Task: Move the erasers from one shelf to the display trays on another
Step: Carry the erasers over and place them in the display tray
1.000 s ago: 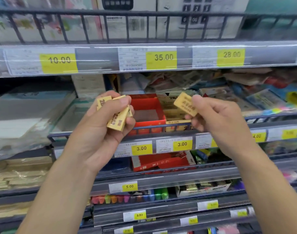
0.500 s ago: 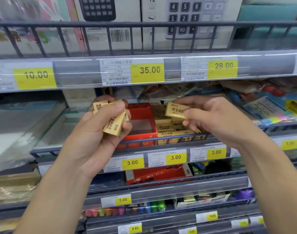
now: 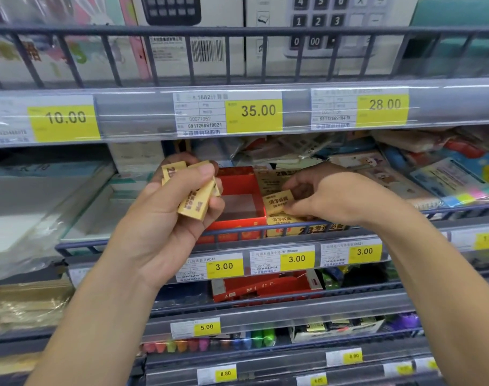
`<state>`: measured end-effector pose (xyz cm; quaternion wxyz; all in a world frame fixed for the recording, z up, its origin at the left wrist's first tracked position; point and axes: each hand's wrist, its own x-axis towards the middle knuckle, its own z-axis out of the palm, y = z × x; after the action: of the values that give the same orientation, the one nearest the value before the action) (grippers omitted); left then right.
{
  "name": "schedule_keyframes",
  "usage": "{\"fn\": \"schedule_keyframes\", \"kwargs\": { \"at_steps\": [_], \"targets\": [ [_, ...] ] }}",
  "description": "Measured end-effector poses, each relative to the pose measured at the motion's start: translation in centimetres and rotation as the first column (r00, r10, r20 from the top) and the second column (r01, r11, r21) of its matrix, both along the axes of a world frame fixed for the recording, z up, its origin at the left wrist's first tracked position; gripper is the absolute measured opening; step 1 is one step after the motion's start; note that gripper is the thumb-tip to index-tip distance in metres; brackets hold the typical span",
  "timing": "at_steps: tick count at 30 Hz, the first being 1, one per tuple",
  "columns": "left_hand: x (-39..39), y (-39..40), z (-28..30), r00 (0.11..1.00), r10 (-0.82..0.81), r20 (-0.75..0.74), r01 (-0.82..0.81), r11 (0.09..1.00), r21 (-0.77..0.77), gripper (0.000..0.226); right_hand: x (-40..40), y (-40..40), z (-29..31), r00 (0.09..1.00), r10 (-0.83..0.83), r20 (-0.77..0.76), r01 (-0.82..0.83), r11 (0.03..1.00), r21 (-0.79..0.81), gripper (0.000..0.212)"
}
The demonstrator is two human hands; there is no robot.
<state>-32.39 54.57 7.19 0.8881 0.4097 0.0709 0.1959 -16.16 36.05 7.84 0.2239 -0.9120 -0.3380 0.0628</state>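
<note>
Your left hand [image 3: 165,218] grips a bunch of yellow erasers [image 3: 194,197], fingers curled around them, just left of the red tray [image 3: 237,221]. Your right hand [image 3: 329,196] is over the yellow tray [image 3: 304,231], which stands touching the red tray on its right. Its fingertips pinch one eraser [image 3: 278,201] and hold it just above the erasers already lying in that yellow tray. The red tray looks empty inside.
</note>
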Motion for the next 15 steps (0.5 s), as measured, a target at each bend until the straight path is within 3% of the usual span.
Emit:
{"fn": "schedule_keyframes", "kwargs": {
  "at_steps": [2, 8, 12, 13, 15],
  "targets": [
    [0.0, 0.1, 0.0, 1.000, 0.000, -0.001, 0.000, 1.000, 0.003, 0.019, 0.0, 0.2, 0.0, 0.999, -0.003, 0.053, 0.005, 0.999, -0.045, 0.038],
    [-0.2, 0.3, 0.0, 1.000, -0.019, 0.018, 0.019, 1.000, 0.002, 0.018, -0.2, 0.3, -0.1, 0.993, 0.040, 0.107, -0.037, 0.999, -0.031, 0.022],
    [-0.1, -0.2, -0.1, 0.999, -0.030, 0.011, 0.030, 1.000, -0.005, 0.024, -1.3, -0.3, 0.0, 0.962, 0.019, 0.274, 0.011, 0.994, -0.106, 0.039],
    [-0.1, -0.4, -0.1, 0.999, -0.033, 0.011, 0.034, 0.999, -0.005, 0.028, -2.0, -0.5, 0.1, 0.953, -0.001, 0.302, 0.013, 0.999, -0.036, 0.042],
    [0.0, -0.8, -0.1, 0.999, -0.028, 0.015, 0.029, 1.000, -0.008, 0.037, -3.9, -0.6, 0.1, 0.970, 0.003, 0.242, -0.084, 0.942, 0.326, 0.037]
  ]
}}
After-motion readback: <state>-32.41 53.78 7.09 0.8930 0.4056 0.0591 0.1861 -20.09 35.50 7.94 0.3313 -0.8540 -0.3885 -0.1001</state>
